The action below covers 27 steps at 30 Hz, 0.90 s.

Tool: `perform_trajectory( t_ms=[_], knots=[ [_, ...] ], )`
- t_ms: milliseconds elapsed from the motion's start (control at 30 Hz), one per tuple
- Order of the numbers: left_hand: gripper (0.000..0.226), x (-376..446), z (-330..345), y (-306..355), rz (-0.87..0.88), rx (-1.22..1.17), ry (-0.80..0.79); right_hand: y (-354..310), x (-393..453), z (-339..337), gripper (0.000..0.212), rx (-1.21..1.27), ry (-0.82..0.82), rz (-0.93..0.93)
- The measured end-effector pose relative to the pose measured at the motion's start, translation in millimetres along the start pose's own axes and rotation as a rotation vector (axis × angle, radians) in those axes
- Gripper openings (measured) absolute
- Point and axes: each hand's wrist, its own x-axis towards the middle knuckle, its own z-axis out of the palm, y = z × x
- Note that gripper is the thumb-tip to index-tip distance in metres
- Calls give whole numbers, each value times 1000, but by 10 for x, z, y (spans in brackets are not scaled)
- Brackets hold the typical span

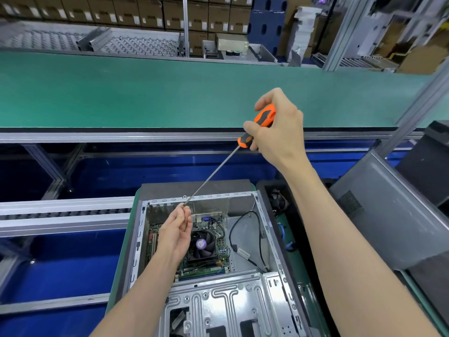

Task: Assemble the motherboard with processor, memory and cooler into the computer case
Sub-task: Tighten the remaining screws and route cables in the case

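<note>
The right hand [279, 128] grips the orange and black handle of a long screwdriver [257, 127], its fingers [251, 139] curled round the handle. The thin metal shaft slants down and to the left toward the open computer case [213, 295], which lies on its side on the tabletop [121, 263]. The left hand [176, 229] is raised above the case, palm turned up, its fingers [185, 218] brought together and pinching at the tip of the screwdriver; whether a screw is held there is too small to tell.

Inside the case, the motherboard [206, 269] lies flat on the case floor, in the far left part, partly hidden by the left hand. The cooler [204, 245] with its black fan and purple centre label sits on the motherboard, just right of the left wrist. A black cable [234, 227] loops across the bare metal floor to the right of the motherboard. A grey side panel [388, 215] leans to the right of the case. Beyond the hands runs a green conveyor belt [145, 93], with stacked cardboard boxes [121, 10] behind it.
</note>
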Motion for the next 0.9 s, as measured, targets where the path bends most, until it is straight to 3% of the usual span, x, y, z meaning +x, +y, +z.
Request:
perform_trajectory(
  t_ms=[167,300,433,567,900],
  knots=[
    [11,60,-52,-60,106,332,163,61,32,-87,26,-98,60,-129],
    [28,70,-45,-142,291,828,232,202,-166,80,27,-255,-120,-206],
    [24,44,5,-183,369,1090,101,375,-373,313,27,-300,-253,-225],
    [24,14,57,-200,357,1150,-110,468,-427,433,29,-298,-294,-210],
    [35,-50,134,-260,345,1279,-335,544,-413,491,30,-304,-328,-180]
  ],
)
